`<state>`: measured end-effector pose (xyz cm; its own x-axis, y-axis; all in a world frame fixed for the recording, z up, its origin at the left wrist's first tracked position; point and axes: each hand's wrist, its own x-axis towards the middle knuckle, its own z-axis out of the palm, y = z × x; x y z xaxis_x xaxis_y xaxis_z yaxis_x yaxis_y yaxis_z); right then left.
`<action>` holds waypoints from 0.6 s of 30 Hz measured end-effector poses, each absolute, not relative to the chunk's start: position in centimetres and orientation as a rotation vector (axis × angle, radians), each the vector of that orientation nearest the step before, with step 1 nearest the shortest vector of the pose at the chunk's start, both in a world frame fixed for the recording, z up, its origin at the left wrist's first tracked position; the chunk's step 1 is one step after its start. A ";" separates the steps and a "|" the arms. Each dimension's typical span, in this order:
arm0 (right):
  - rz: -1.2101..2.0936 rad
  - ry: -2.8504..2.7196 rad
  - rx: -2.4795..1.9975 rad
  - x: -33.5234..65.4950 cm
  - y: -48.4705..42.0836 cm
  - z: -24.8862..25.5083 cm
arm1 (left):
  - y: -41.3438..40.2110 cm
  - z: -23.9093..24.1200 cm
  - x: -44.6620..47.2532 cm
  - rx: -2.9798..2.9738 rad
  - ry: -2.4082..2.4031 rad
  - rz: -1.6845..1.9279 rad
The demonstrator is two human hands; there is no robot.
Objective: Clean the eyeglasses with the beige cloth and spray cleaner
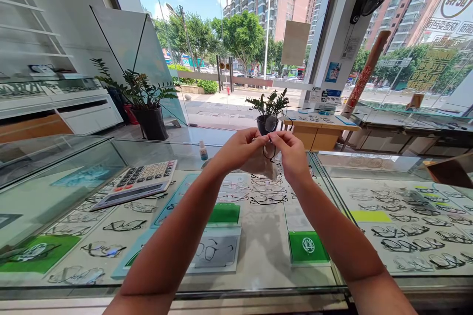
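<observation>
Both my hands are raised in front of me above the glass counter. A pair of glasses is between them, one round lens showing above my fingertips and a thin dark temple curving near my right hand. My left hand is closed, thumb and fingers pinched at the frame, with a greyish-beige cloth hanging below it. My right hand pinches the glasses from the other side, its fingertips meeting those of the left. My fingers hide most of the frame.
A large calculator and a small spray bottle stand on the counter to the left. Rows of glasses and green cards lie under the glass. Potted plants stand beyond, before the window.
</observation>
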<state>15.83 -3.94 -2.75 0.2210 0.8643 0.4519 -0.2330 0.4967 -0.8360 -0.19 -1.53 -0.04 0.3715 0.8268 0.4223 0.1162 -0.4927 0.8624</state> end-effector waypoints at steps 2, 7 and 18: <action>0.842 -1.077 -0.707 15.6 -4.1 -2.9 | -1.8 0.0 0.1 1.889 0.794 1.184; 0.803 -1.053 -0.728 15.4 -4.1 -3.1 | -1.8 0.1 0.4 1.738 0.689 1.091; 0.980 -0.925 -0.499 15.7 -3.5 -3.0 | -2.0 -0.9 1.6 1.544 0.537 1.188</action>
